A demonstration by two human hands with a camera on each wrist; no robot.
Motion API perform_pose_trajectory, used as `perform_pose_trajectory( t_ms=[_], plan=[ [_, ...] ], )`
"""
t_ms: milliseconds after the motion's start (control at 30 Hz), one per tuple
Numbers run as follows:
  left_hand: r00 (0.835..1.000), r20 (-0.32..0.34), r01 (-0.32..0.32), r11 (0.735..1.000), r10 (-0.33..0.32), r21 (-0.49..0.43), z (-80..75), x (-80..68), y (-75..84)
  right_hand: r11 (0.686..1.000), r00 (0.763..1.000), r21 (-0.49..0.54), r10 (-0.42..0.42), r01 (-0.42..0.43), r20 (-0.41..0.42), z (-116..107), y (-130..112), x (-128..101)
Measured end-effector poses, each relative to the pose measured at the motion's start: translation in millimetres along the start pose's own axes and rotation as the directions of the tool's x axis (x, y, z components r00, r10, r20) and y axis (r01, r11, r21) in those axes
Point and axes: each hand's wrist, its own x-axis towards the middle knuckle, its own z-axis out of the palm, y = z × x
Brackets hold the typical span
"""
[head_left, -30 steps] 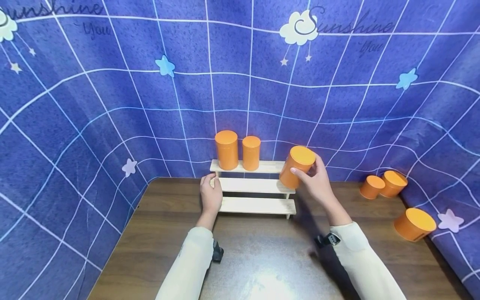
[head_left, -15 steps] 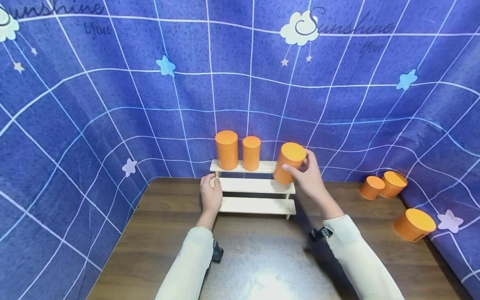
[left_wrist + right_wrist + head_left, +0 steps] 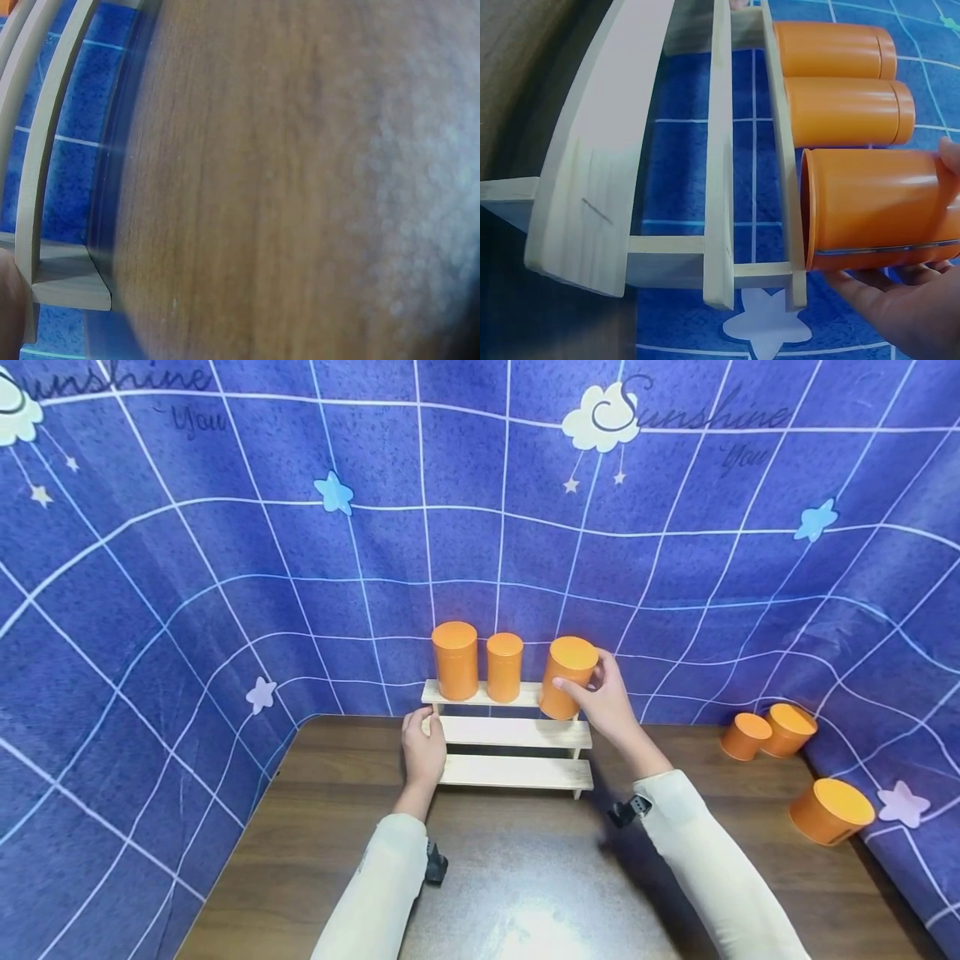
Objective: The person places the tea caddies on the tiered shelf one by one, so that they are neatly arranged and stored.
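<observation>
A three-step wooden display shelf (image 3: 517, 732) stands on the table. My left hand (image 3: 423, 750) holds its left end, with the fingers curled at the frame; part of a finger shows beside the wood in the left wrist view. My right hand (image 3: 611, 702) grips a large orange tin (image 3: 567, 672), thumb in front and fingers behind. This tin is at the right end of the top step, slightly tilted in the head view; its base is close to the board in the right wrist view. A wide orange tin (image 3: 456, 662) and a narrower orange tin (image 3: 504, 668) stand upright further left on that step.
On the table's right side are a small orange tin (image 3: 746, 737), another orange tin (image 3: 790, 731) behind it and a wide, low tin (image 3: 831, 812) nearer me. A blue patterned curtain (image 3: 480, 552) hangs behind and beside the wooden table (image 3: 315, 843).
My right hand has carried the large orange tin left and a little back, from the right edge of the shelf onto the top step's right end. The left hand has stayed put.
</observation>
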Motion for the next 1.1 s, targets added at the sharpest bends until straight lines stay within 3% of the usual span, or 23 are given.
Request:
perform_pose_trajectory(
  t_ms=[400, 667, 833, 1100],
  plan=[
    [1.0, 0.004, -0.009, 1.0, 0.009, 0.005, 3.1, -1.9, -0.2, 1.0, 1.0, 0.0, -0.013, 0.013, 0.013, 3, 13, 5],
    [0.999, -0.026, -0.04, 0.999, 0.04, 0.011, 2.7, 0.9, -5.9, 0.999, 0.998, -0.002, -0.053, 0.053, 0.035, 6, 28, 6],
    [0.997, -0.029, -0.065, 0.998, 0.065, 0.003, 1.8, 2.0, -7.0, 0.997, 0.997, 0.029, -0.076, 0.075, 0.018, 8, 47, 11],
    [0.999, -0.027, -0.038, 0.999, 0.037, -0.027, 1.7, 0.2, -2.5, 0.999, 0.998, 0.013, -0.045, 0.045, -0.041, 13, 69, 21]
  ],
)
